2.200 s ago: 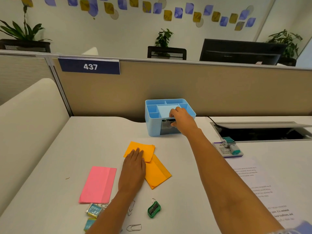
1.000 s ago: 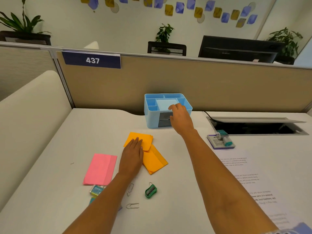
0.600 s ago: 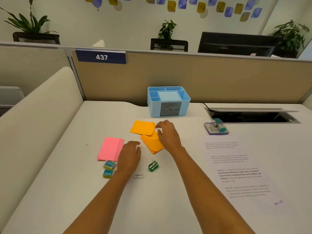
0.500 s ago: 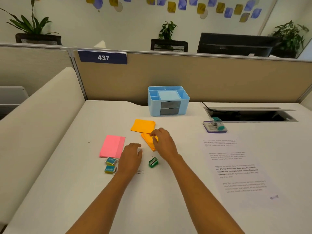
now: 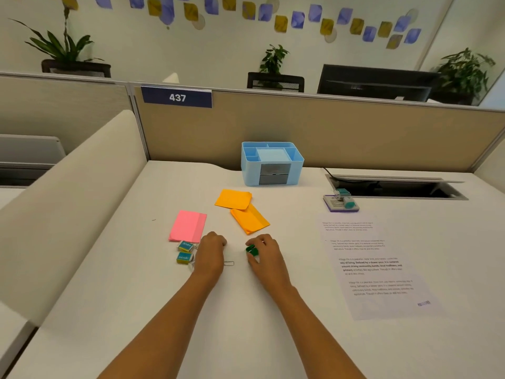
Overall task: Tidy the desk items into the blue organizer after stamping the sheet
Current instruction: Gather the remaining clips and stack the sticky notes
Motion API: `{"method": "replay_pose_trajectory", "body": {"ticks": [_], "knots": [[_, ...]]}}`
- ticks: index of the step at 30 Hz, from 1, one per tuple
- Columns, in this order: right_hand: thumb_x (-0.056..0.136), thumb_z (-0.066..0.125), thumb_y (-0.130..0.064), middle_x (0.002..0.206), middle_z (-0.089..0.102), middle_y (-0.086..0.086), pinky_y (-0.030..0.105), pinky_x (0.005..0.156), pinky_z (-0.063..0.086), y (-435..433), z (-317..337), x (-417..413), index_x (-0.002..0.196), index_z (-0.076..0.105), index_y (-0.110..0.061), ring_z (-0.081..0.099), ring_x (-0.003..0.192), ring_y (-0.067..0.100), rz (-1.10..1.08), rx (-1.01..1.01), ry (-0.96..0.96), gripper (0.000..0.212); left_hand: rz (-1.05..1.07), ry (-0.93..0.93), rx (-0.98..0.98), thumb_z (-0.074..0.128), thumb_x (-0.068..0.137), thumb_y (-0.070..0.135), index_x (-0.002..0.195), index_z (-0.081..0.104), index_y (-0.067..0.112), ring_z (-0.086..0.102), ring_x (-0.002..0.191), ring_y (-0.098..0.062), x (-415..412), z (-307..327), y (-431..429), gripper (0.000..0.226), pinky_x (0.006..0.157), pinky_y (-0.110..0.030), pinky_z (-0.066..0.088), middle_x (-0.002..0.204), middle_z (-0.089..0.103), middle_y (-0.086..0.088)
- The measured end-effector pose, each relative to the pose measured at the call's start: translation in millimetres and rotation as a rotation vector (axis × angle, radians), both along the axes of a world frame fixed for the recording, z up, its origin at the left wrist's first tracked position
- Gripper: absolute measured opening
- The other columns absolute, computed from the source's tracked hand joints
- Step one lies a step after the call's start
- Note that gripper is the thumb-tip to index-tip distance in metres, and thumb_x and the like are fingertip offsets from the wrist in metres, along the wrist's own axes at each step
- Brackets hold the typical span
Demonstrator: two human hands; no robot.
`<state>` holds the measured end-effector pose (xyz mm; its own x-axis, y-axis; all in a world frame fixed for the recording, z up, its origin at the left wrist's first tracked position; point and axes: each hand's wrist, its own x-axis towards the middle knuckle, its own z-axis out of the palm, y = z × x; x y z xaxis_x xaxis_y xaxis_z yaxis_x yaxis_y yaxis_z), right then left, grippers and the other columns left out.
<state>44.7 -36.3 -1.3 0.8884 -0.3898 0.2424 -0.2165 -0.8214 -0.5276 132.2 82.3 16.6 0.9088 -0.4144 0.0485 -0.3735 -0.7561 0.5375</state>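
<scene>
- Right hand [image 5: 266, 255] has its grip pinched around the little green sharpener [image 5: 252, 250], thumb on the near side and fingers curled over the top. It's low on the table [image 5: 136, 310], can't tell if it's lifted off yet.
- That sharpener looks like hard, smooth plastic, small and blocky. I'd guess it's super light and a bit slippery, so holding the flat sides makes sense.
- Left hand [image 5: 211, 254] is curled knuckles-up over the paper clip [image 5: 229, 263]. Fingertips are hidden, so I can't tell whether its grip has anything.
- Clips are thin wire lying flat, probably fiddly. Sliding one or nipping an end should be easier.
- Two small teal binder clips [image 5: 184, 252] sit at 9 o'clock of the left hand, just beside it.
- Pink notes [image 5: 188, 226] at 11 o'clock, orange notes [image 5: 241, 210] at 12: soft, floppy paper, best taken by an edge.
- Blue organizer [image 5: 272, 163] is at 12 o'clock against the partition, well apart, rigid plastic with open compartments and two grey drawers.
- Stamp [image 5: 341, 202] and printed sheet [image 5: 377, 266] are off at 2 to 3 o'clock.
</scene>
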Motion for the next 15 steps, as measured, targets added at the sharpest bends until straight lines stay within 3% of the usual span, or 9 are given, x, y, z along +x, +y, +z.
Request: {"method": "replay_pose_trajectory", "body": {"ticks": [5,11,15], "knots": [[0.089,0.059,-0.01,0.122,0.055,0.004,0.012,0.087,0.038,-14.6,0.7,-10.8,0.117,0.062,-0.013,0.051,0.112,0.016,-0.104,0.049,-0.048,0.028,0.057,0.155,-0.061,0.054,0.085,-0.005,0.108,0.065,-0.003,0.059,0.108,-0.03,11.4,13.2,-2.5,0.026,0.092,-0.034,0.047,0.115,0.064,-0.02],[0.093,0.055,-0.021,0.132,0.052,0.001,0.021,0.098,0.04,-14.5,-3.4,-8.1,0.128,0.053,-0.017,0.045,0.122,0.016,-0.026,0.03,0.026,0.035,0.024,0.202,-0.029,0.051,0.088,-0.004,0.107,0.066,-0.001,0.059,0.109,-0.028,10.6,17.2,-3.8,0.025,0.093,-0.031,0.046,0.116,0.064,-0.018],[0.095,0.051,-0.019,0.127,0.056,0.003,0.022,0.095,0.04,-17.4,-3.2,-5.0,0.128,0.054,-0.016,0.048,0.118,0.017,-0.052,0.027,0.045,0.033,0.054,0.193,-0.129,0.049,0.089,-0.004,0.1,0.069,0.001,0.061,0.103,-0.028,9.7,13.3,1.0,0.024,0.087,-0.031,0.048,0.113,0.066,-0.016]]}}
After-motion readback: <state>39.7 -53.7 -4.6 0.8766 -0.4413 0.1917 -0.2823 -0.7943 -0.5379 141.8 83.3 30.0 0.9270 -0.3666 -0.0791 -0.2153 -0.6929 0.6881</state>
